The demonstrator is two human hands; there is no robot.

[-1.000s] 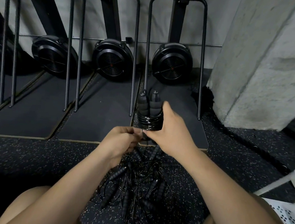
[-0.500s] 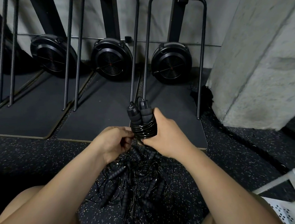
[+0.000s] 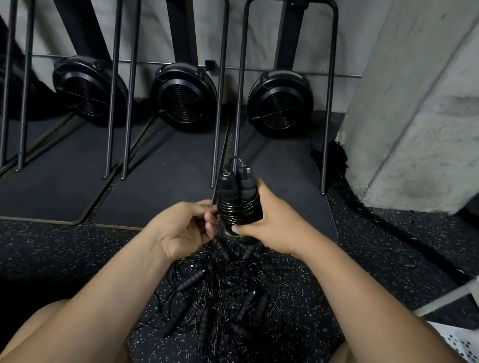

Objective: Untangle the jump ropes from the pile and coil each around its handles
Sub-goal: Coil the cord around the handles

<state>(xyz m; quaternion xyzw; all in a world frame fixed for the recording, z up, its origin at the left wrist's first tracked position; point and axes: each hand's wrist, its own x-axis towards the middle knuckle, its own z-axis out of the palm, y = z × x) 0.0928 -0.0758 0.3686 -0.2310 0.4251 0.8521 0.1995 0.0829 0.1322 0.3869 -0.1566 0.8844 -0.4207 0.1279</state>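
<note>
My right hand [image 3: 280, 219] grips a black jump rope [image 3: 238, 198] whose two foam handles stand upright side by side, with glossy cord wound in several tight turns around their lower part. My left hand [image 3: 183, 228] sits just left of the bundle, fingertips pinched on the cord at the coil's lower edge. Below both hands a tangled pile of black jump ropes [image 3: 220, 289] lies on the speckled rubber floor between my knees, with several foam handles and thin cords crossing each other.
Rowing machines stand on end along the back wall, their black flywheels [image 3: 278, 108] behind metal frame legs [image 3: 238, 94], on dark mats [image 3: 159, 191]. A concrete pillar [image 3: 430, 105] rises at right with a thick black rope [image 3: 401, 233] at its foot. A white perforated stool [image 3: 469, 326] stands at lower right.
The coiled bundle dropped a little and then tilted back upright in my right hand. My left hand stayed at the coil's lower edge, working the cord end.
</note>
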